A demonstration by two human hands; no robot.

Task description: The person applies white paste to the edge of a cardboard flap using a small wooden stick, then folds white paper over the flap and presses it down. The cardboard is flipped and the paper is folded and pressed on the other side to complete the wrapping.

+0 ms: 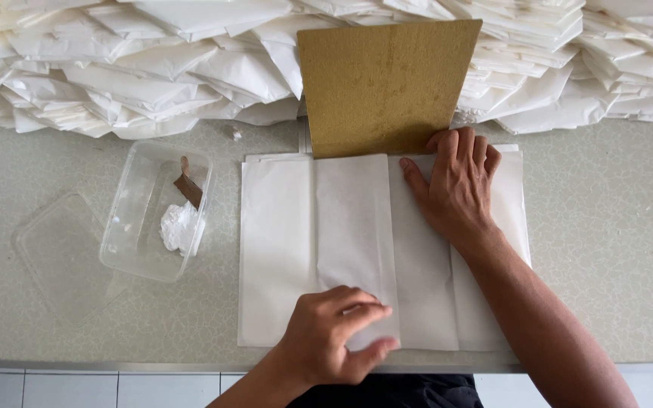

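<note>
A stack of white paper sheets [281,249] lies flat on the speckled counter in front of me. A folded strip of the top sheet [353,219] runs down its middle. My left hand [334,332] pinches the near end of that folded strip between thumb and fingers. My right hand [456,185] presses flat on the sheet's right part, fingertips at the lower edge of a brown cardboard board [383,83] that lies over the far end of the paper.
A big heap of folded white paper bags [137,68] fills the back of the counter. At left stand a clear plastic tub [156,215] holding white paste and a brown stick, and its lid [58,249]. The counter's metal front edge [115,366] is near.
</note>
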